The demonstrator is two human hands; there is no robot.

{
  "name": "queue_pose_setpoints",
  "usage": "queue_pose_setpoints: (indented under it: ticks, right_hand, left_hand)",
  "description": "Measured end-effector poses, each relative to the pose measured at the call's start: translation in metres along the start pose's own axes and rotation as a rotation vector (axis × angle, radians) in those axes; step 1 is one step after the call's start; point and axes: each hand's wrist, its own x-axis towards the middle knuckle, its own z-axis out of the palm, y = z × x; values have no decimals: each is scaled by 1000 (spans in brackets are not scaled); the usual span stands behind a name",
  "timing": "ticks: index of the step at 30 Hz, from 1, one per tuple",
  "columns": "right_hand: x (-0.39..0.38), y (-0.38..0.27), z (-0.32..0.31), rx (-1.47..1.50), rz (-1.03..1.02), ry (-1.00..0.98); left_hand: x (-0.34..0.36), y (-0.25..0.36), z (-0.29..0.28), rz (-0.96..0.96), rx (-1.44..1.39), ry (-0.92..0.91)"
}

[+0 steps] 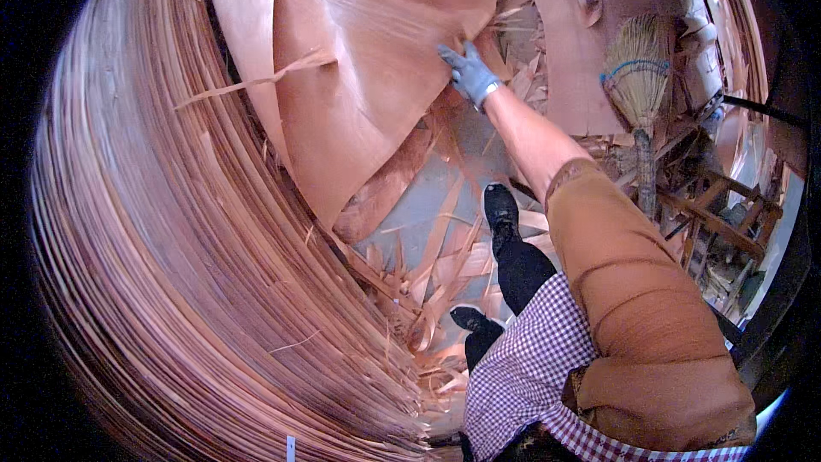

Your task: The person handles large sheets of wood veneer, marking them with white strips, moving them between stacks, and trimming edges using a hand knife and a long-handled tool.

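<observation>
My right hand, in a grey-blue glove, reaches out with fingers apart at the right edge of a large, thin, reddish wooden sheet. I cannot tell whether the fingertips touch it. The sheet is creased and curved, with a pale fold on its left and a torn strip lying across it. Along the left rises a tall stack of thin wooden sheets, its edges ragged. My left hand is not in view.
Scraps of thin wood litter the grey floor around my feet. At the right are a straw broom, another flat sheet, a wooden frame and more stacked sheets beyond.
</observation>
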Motion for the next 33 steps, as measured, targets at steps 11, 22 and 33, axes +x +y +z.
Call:
queue_pose_setpoints:
  ticks: [11, 22, 33]
  right_hand:
    - [-115, -84, 104, 297, -172, 116]
    - [-251, -214, 170, 246, -294, 85]
    - [-324, -322, 221, 109, -505, -3]
  left_hand:
    - [-9, 33, -12, 35, -140, -14]
    - [-6, -10, -44, 381, -220, -157]
    - [0, -36, -35, 218, -431, -125]
